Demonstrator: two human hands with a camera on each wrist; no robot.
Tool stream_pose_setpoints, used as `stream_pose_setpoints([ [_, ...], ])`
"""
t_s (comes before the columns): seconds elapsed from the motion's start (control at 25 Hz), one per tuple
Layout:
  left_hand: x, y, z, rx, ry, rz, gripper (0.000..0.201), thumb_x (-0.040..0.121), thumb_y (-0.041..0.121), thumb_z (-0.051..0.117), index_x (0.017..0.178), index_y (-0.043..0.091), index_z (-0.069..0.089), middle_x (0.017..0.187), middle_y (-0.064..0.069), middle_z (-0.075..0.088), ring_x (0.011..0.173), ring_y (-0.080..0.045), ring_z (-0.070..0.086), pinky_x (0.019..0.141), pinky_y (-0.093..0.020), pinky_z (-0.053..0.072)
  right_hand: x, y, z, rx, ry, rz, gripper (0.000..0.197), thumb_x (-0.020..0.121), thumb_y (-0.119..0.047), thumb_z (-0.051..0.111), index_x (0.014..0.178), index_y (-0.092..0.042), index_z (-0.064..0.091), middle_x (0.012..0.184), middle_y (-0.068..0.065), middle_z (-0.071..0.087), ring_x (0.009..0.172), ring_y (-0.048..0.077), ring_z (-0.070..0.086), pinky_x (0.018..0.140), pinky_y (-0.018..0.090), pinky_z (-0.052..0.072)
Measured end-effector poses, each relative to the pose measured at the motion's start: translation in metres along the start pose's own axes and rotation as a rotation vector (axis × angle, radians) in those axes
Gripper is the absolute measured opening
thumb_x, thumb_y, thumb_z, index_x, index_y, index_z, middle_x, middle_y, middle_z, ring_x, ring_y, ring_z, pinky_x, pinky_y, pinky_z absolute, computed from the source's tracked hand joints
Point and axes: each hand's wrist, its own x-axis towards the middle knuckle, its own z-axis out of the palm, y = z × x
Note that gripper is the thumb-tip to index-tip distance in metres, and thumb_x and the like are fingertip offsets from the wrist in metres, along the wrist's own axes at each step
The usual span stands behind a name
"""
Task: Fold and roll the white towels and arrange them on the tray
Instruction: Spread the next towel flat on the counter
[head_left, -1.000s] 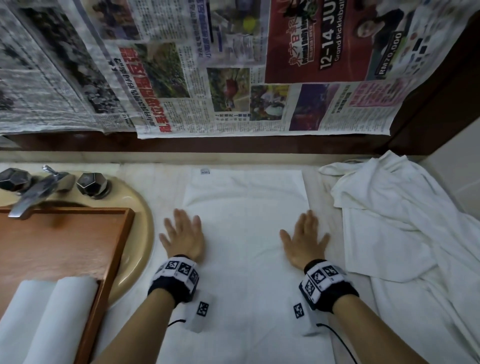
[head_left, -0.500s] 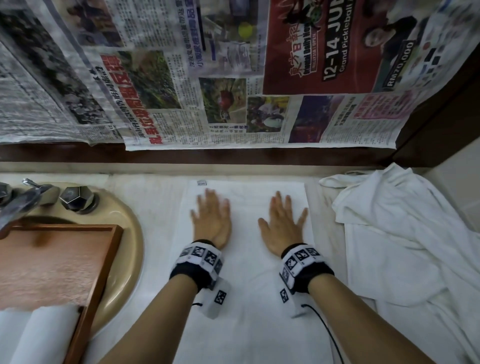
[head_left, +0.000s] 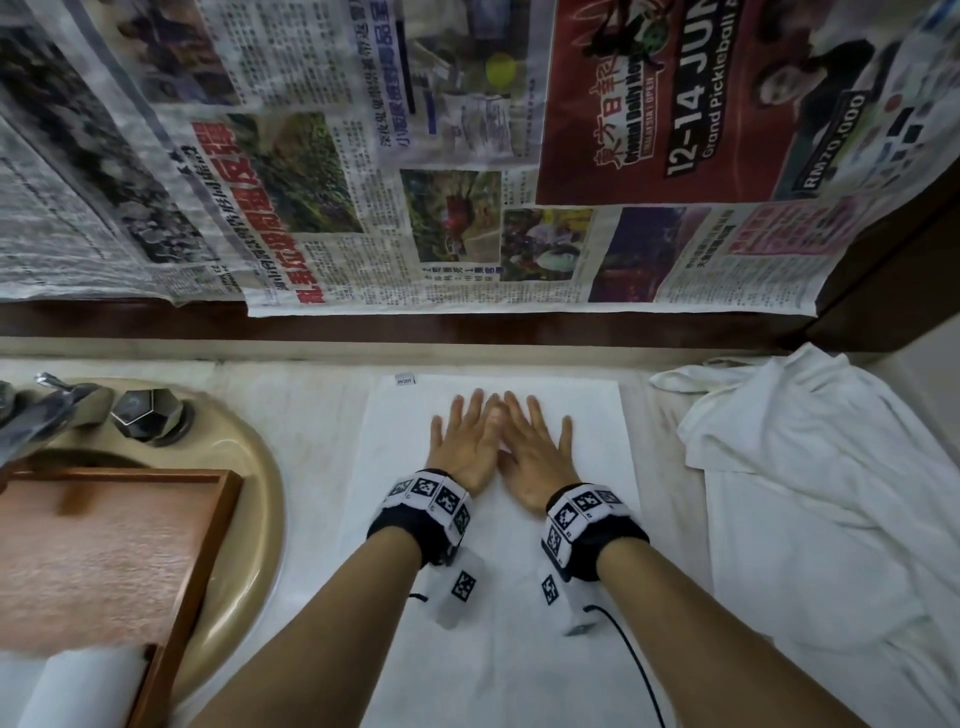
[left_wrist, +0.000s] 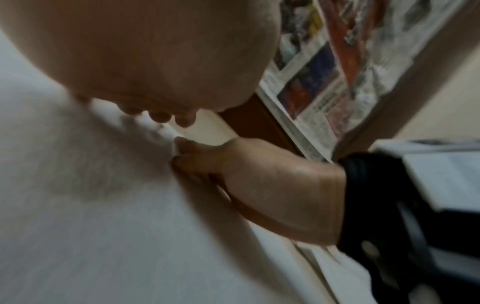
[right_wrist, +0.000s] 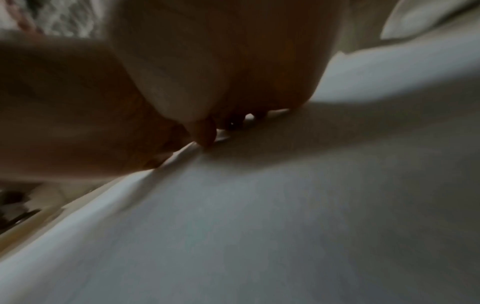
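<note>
Tabletop (head_left: 311, 441) first: pale stone, carrying everything here. One folded white towel (head_left: 571, 441) lies flat along its middle, running from the back edge toward the person — spread that way, I judge, so it can be smoothed before rolling. One loose heap of white cloth (head_left: 805, 519) sits to the right, near but apart, probably waiting its turn; how many pieces it holds I cannot tell. One wooden tray (head_left: 208, 545) rests over the basin (head_left: 260, 519) at left, kept within reach for finished rolls; one rolled towel (head_left: 88, 686) shows on its near end, the rest cut off by the frame. Two hands press flat on the far part of the towel — left hand (head_left: 465, 449) and right hand (head_left: 537, 460) side by side, touching. Each grip is released, fingers straight, holding nothing, likely flattening creases. One small label (head_left: 404, 380) sticks out at the towel's far corner.
</note>
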Motion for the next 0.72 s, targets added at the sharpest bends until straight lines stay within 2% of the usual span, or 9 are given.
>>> stream_pose_setpoints([
  [0.16,0.006,-0.036,-0.006,0.158,0.019,-0.066,0.05,0.102,0.047,0.002,0.152,0.045,0.002,0.158,0.019,-0.015,0.145,-0.008,-0.021,0.116,-0.038,-0.019,0.007,0.019,0.001,-0.044,-0.018,0.08,0.061,0.101,-0.05,0.02,0.152,-0.036,-0.009,0.156,-0.018,-0.026,0.143,0.007,-0.026,0.114,0.049,-0.019],
  [0.32,0.003,-0.059,-0.023,0.205,0.034,-0.101,0.049,0.1,0.052,0.001,0.149,0.05,0.0,0.158,0.019,-0.019,0.145,-0.008,-0.022,0.116,-0.04,-0.019,0.006,0.033,-0.006,-0.022,-0.018,0.096,0.062,0.1,-0.053,0.022,0.152,-0.038,-0.008,0.156,-0.018,-0.026,0.143,0.006,-0.026,0.115,0.046,-0.019],
  [0.44,0.001,-0.079,-0.037,0.234,0.057,-0.156,0.05,0.1,0.053,0.002,0.149,0.051,-0.004,0.157,0.017,-0.023,0.145,-0.01,-0.024,0.117,-0.042,-0.018,0.002,0.053,-0.014,0.003,-0.002,0.178,0.064,0.1,-0.054,0.022,0.152,-0.038,-0.01,0.156,-0.016,-0.028,0.143,0.007,-0.026,0.116,0.046,-0.018],
  [0.6,-0.011,-0.093,-0.045,0.303,0.083,-0.242,0.052,0.101,0.049,0.006,0.15,0.044,-0.012,0.155,0.014,-0.029,0.145,-0.015,-0.026,0.116,-0.047,-0.017,-0.01,0.079,-0.021,-0.031,-0.016,0.308,0.071,0.097,-0.059,0.021,0.15,-0.033,-0.019,0.154,-0.012,-0.033,0.142,0.008,-0.029,0.115,0.052,-0.017],
  [0.72,-0.01,-0.082,-0.055,0.326,0.031,-0.294,0.054,0.101,0.048,0.008,0.151,0.042,-0.013,0.156,0.011,-0.03,0.145,-0.019,-0.026,0.115,-0.053,-0.017,-0.013,0.076,-0.033,-0.013,-0.027,0.339,0.073,0.097,-0.057,0.023,0.153,-0.026,-0.014,0.156,-0.009,-0.029,0.144,0.01,-0.025,0.115,0.054,-0.015],
])
